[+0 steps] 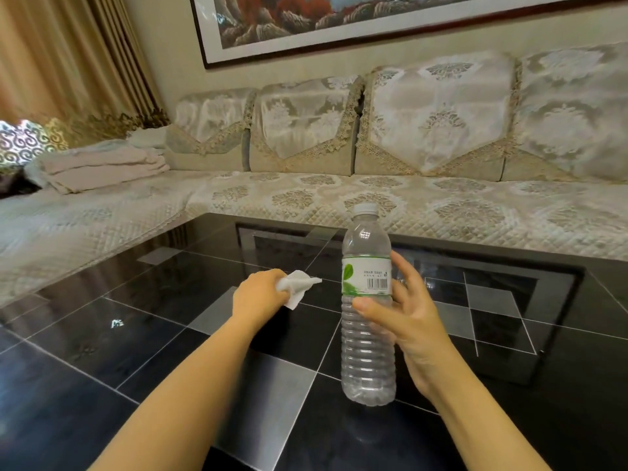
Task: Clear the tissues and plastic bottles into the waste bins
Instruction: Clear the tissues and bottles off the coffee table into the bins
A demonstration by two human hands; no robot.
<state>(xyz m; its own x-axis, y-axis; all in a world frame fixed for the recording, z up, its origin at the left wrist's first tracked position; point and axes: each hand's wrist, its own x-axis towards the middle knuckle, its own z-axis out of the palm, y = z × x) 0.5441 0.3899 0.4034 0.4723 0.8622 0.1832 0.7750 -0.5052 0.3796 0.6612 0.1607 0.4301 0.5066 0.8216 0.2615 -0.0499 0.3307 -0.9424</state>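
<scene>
A clear plastic bottle point(367, 311) with a white cap and a green-and-white label stands upright above the black table point(136, 334). My right hand point(407, 317) holds it around the middle, thumb in front and fingers behind. My left hand point(260, 295) grips a crumpled white tissue point(299, 287) just over the table, left of the bottle. No waste bin is in view.
The glossy black tiled coffee table has a recessed middle panel point(441, 266). A beige patterned sofa point(373, 198) wraps around the far and left sides, with folded blankets point(98, 168) on its left part. Curtains hang at the far left.
</scene>
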